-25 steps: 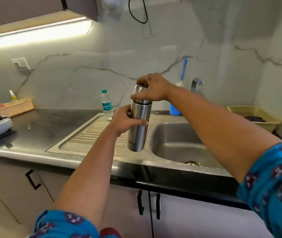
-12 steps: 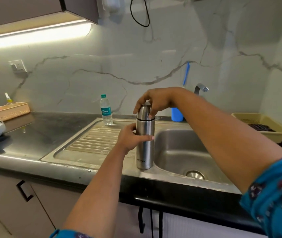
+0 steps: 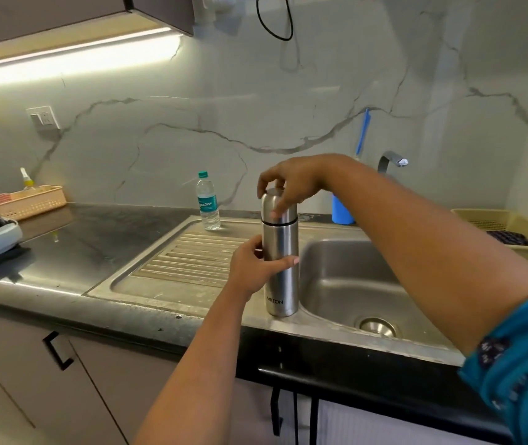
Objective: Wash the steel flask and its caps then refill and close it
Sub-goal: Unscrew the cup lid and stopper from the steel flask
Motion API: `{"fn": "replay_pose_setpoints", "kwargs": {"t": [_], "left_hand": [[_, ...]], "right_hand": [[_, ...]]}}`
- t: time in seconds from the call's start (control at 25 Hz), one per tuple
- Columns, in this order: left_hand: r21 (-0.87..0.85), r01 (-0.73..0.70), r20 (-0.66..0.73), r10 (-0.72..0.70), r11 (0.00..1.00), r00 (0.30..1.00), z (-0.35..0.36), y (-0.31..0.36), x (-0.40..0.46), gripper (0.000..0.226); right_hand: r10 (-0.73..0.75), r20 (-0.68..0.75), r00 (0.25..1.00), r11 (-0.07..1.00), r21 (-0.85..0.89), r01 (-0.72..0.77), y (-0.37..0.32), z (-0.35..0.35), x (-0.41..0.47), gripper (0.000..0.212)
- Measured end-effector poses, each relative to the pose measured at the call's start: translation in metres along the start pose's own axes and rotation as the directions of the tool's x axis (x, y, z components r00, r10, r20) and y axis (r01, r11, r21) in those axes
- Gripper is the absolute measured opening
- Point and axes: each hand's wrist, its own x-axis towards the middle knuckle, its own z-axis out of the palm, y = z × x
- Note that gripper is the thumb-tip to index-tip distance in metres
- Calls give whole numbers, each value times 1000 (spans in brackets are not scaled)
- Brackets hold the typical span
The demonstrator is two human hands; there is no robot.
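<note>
Standing upright on the sink's steel rim, at the near edge between drainboard and basin, the steel flask point(image 3: 281, 261) looks closed, its outer cap point(image 3: 278, 205) seated above a dark seam; judged from this, either nothing has been washed yet and the cap is about to come off, or the closing is being finished, and the pictures alone cannot settle which. Nearest the flask, the left hand point(image 3: 253, 268) wraps the body at mid-height, fingers curled round the far side with the thumb across the front, steadying it. Above the flask, the right hand point(image 3: 291, 184) arches over the cap, its fingers point(image 3: 275, 213) pinching the domed top from above, a grip suited to twisting. The flask is a slim brushed-metal cylinder, smooth and faintly reflective, with small lettering low on the wall; the cap is the same metal, rounded at the shoulder. Left of the flask the drainboard point(image 3: 188, 258) is ribbed and dull; right of it the basin point(image 3: 352, 277) is a rounded matte bowl that shows no running water. Behind the flask stand a clear plastic water bottle point(image 3: 207, 203) with a teal label, a blue cup point(image 3: 339, 210) and the tap point(image 3: 392, 159), and far left of it on the dark glossy table point(image 3: 89, 239) a perforated plastic basket point(image 3: 28, 202)
</note>
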Motion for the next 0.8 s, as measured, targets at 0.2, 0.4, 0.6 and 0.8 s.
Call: {"fn": "replay_pose_setpoints", "kwargs": {"t": [0.2,0.4,0.6,0.8], "left_hand": [[-27,-15,-41,14,1000,999,5,-5,-6,55],[-32,-18,-66,16,999,998,7,-8,-6,59],[-39,-18,-58,16,999,998,7,-7,-7,59],[-29,-33,-92,30,999,995,10,-7,-11,53]], "right_hand": [[27,-77,997,998,-60,-32,-6,2,-9,62],[96,-165,981,962,-237,-135,-13,12,-3,57],[2,-58,998,999,-45,-5,-5,2,-16,60],[19,-243,970,986,-156,-59,-6,22,-7,64]]}}
